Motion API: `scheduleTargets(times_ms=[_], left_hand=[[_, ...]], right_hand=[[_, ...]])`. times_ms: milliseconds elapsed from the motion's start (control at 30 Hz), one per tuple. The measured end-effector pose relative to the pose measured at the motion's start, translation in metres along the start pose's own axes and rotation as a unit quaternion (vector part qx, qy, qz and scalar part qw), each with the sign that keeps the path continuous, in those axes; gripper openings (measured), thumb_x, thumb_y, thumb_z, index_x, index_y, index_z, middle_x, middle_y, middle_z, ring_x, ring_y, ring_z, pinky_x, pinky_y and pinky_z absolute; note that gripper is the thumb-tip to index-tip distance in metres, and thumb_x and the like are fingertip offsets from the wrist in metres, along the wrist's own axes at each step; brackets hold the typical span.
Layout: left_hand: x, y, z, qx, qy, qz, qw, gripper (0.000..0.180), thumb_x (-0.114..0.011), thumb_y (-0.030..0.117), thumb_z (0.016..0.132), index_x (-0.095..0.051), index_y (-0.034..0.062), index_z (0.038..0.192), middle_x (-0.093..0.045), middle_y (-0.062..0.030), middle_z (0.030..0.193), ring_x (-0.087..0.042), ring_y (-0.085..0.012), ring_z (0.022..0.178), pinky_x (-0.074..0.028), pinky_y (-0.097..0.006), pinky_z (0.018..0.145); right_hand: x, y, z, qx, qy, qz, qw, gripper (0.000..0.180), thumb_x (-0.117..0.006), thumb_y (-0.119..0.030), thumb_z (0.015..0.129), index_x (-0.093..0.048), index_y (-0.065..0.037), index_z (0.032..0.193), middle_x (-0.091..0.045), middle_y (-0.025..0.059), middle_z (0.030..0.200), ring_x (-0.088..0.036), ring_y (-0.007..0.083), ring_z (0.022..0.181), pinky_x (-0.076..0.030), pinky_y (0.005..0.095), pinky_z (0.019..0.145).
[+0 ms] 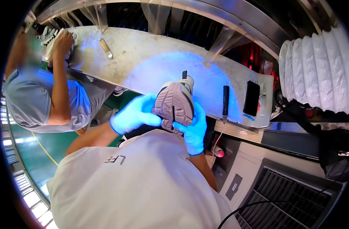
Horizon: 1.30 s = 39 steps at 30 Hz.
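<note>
A sneaker (pixel 174 103) is tilted up in front of my body, its grey-mauve treaded sole toward me and a light upper with a dark pull tab at its far end. My left hand (pixel 135 113), in a glove that glows blue under the light, grips the shoe's left side with the thumb near the sole's lower edge. On the other side, my similarly gloved right hand (pixel 195 129) closes round the shoe, its thumb against the lower part of the sole. The fingers behind the shoe are hidden.
The worktable (pixel 132 49) carries a yellowish-handled blade tool (pixel 105 49), a black pen-like tool (pixel 225 103) and a black phone (pixel 252 98). A white ribbed duct (pixel 315 72) stands at right. At left, a co-worker (pixel 48 95) handles another shoe (pixel 52 44).
</note>
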<state>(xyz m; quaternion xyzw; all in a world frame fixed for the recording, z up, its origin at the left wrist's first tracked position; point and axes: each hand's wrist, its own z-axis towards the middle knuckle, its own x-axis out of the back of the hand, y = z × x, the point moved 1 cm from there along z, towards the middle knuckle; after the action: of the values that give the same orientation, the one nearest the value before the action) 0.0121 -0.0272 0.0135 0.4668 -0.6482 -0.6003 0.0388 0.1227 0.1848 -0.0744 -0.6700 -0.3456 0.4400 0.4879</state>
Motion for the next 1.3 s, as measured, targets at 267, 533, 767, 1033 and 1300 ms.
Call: scheduleTargets(times_ms=[267,533,767,1033,1300], left_hand=[[-0.028,-0.045,0.017,-0.027,0.089,-0.020,0.995,0.071,-0.097,0.000,0.081,-0.065,-0.0044,0.145,-0.075,-0.0099,0.138,-0.071,-0.0181,0.124,-0.058,-0.039,0.112],[0.005,-0.080,0.035,-0.066,0.024,0.282,0.957,0.061,-0.106,0.035,0.066,-0.059,0.0032,0.088,-0.061,-0.0102,0.084,-0.059,-0.0202,0.077,-0.053,-0.039,0.072],[0.030,-0.066,0.023,-0.229,-0.002,0.229,0.946,0.060,-0.107,0.032,0.066,-0.060,0.0053,0.093,-0.061,-0.0099,0.090,-0.060,-0.0241,0.080,-0.052,-0.037,0.071],[0.016,0.013,-0.021,-0.343,0.091,0.209,0.911,0.040,-0.097,0.013,0.070,-0.061,0.0068,0.086,-0.057,-0.0095,0.081,-0.058,-0.0306,0.069,-0.044,-0.041,0.058],[0.009,0.004,-0.013,-0.360,0.049,0.239,0.901,0.041,-0.098,0.017,0.069,-0.062,0.0075,0.087,-0.059,-0.0099,0.083,-0.060,-0.0313,0.070,-0.046,-0.041,0.059]], right_hand=[[-0.002,-0.020,-0.018,-0.014,0.080,-0.065,0.995,0.083,-0.091,-0.002,0.081,-0.056,0.003,0.156,-0.066,0.0152,0.150,-0.065,0.0246,0.136,-0.052,0.0418,0.118],[0.001,-0.149,-0.006,0.089,-0.127,-0.236,0.959,0.096,-0.103,-0.027,0.073,-0.059,0.009,0.150,-0.066,0.0275,0.152,-0.065,0.0381,0.141,-0.050,0.0519,0.123],[-0.064,-0.121,-0.006,0.236,-0.119,-0.321,0.910,0.068,-0.096,-0.015,0.077,-0.068,0.008,0.134,-0.076,0.0306,0.130,-0.072,0.0466,0.130,-0.054,0.0595,0.117],[-0.107,-0.104,0.009,0.332,-0.162,-0.292,0.882,0.067,-0.097,-0.025,0.083,-0.067,0.009,0.133,-0.076,0.0314,0.127,-0.074,0.0468,0.126,-0.056,0.0597,0.113],[-0.110,-0.100,0.006,0.351,-0.180,-0.251,0.884,0.065,-0.095,-0.025,0.086,-0.067,0.009,0.133,-0.076,0.0320,0.128,-0.074,0.0473,0.125,-0.054,0.0611,0.113]])
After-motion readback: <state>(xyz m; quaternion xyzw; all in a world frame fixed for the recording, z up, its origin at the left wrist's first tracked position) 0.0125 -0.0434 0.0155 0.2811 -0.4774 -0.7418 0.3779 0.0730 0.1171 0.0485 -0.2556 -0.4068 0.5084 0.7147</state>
